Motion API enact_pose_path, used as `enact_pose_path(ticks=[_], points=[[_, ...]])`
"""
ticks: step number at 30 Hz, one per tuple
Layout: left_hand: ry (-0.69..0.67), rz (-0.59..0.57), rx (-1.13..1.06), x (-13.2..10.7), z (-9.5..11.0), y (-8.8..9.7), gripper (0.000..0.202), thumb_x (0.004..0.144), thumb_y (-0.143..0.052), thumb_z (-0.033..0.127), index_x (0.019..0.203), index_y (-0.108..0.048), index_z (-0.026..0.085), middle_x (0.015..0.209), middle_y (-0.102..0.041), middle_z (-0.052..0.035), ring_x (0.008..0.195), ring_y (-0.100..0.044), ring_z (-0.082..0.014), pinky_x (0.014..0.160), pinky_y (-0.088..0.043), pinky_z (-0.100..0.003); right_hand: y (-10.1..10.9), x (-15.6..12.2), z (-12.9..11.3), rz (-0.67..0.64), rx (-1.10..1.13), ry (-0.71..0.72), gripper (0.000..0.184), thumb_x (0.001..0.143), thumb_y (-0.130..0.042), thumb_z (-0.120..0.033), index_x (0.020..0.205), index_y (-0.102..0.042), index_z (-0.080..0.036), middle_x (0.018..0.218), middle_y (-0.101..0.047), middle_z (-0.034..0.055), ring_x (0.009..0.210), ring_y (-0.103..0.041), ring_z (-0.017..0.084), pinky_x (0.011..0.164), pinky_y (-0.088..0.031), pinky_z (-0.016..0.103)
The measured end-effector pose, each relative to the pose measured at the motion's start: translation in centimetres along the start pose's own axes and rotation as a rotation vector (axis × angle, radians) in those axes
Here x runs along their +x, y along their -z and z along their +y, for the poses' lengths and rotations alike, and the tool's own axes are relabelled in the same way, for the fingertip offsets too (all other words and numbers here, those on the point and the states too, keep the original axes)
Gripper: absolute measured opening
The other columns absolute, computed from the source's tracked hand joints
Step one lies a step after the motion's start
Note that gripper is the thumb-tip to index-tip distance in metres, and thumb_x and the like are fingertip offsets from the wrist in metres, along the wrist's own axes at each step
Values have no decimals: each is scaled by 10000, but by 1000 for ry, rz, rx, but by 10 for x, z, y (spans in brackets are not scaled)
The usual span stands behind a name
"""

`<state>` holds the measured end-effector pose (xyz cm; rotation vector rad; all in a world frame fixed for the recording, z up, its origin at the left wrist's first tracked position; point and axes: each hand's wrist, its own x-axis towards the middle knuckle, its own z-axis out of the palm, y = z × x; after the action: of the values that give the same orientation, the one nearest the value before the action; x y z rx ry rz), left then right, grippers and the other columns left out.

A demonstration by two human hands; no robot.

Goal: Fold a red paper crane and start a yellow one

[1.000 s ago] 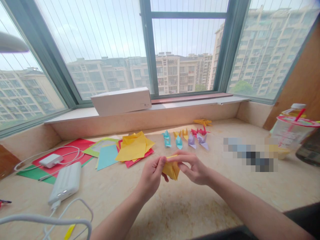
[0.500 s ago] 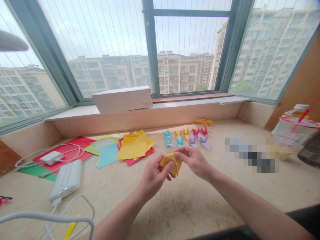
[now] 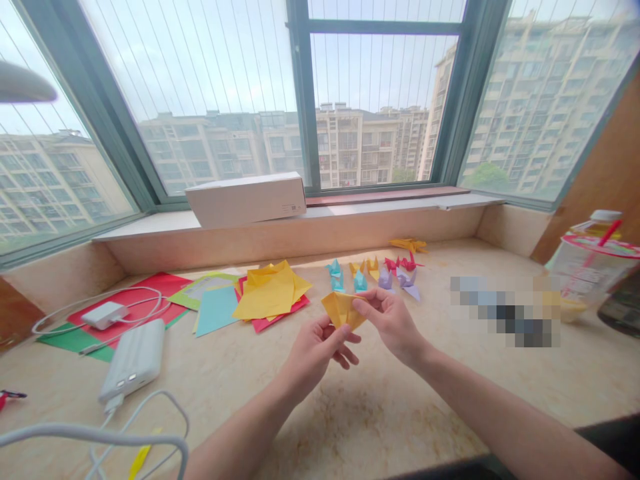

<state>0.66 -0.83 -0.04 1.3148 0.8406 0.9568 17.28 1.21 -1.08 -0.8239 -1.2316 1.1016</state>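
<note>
A partly folded piece of yellow origami paper point(image 3: 340, 310) is held up above the counter between my two hands. My left hand point(image 3: 325, 343) pinches its lower tip between thumb and fingers. At its right corner, the thumb and fingers of my right hand point(image 3: 390, 320) are closed on the paper. Just behind it stand several small folded paper cranes: blue ones point(image 3: 360, 281), yellow ones point(image 3: 373, 268), purple ones point(image 3: 409, 283) and red ones point(image 3: 409, 262). Farther back lies a flat yellow folded piece point(image 3: 407, 246).
Left of my hands lie yellow paper sheets point(image 3: 273, 290), a light blue sheet point(image 3: 215, 310) and a red sheet point(image 3: 125, 310). A white power bank point(image 3: 135, 360) with cables rests at the left. A white box point(image 3: 245, 200) sits on the sill; a plastic cup point(image 3: 585, 273) stands at the right.
The yellow paper has been turned in my hands, its point now downward. My left hand has slid to the lower tip, while my right hand has shifted slightly and grips the right corner.
</note>
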Motion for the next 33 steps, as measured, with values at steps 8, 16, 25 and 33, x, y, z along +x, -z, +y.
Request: enact_pose_path(ticks=[8,16,25,33], points=[[-30,65,108,1,-3,5,364,823,-656,468,879,-655,108,731,-693,-54,448,-625,-115,409,-414,-191,3,0,-4,-100,-32,-19,327,805,-712,-424,1003,-644,-174,815,-752,50,727,-689,180,680,-522,310],[-22,64,120,1,-7,2,461,833,-598,573,670,-556,143,525,-571,13,375,-550,-105,371,-380,-195,4,2,4,-149,-36,-21,316,792,-735,-412,1002,-711,-178,965,-760,76,899,-704,214,844,-535,366],[-80,125,280,5,-9,9,410,873,-533,532,648,-482,192,431,-423,74,347,-353,-70,381,-256,-196,8,3,-5,-321,-48,-112,456,899,-560,-552,983,-745,-143,878,-741,69,813,-671,197,822,-504,351],[-91,107,341,4,-9,11,429,881,-523,519,598,-458,203,421,-417,59,368,-351,-85,410,-248,-222,15,7,-6,-398,-169,-158,434,853,-624,-551,928,-759,-145,830,-738,44,791,-657,193,768,-493,321]])
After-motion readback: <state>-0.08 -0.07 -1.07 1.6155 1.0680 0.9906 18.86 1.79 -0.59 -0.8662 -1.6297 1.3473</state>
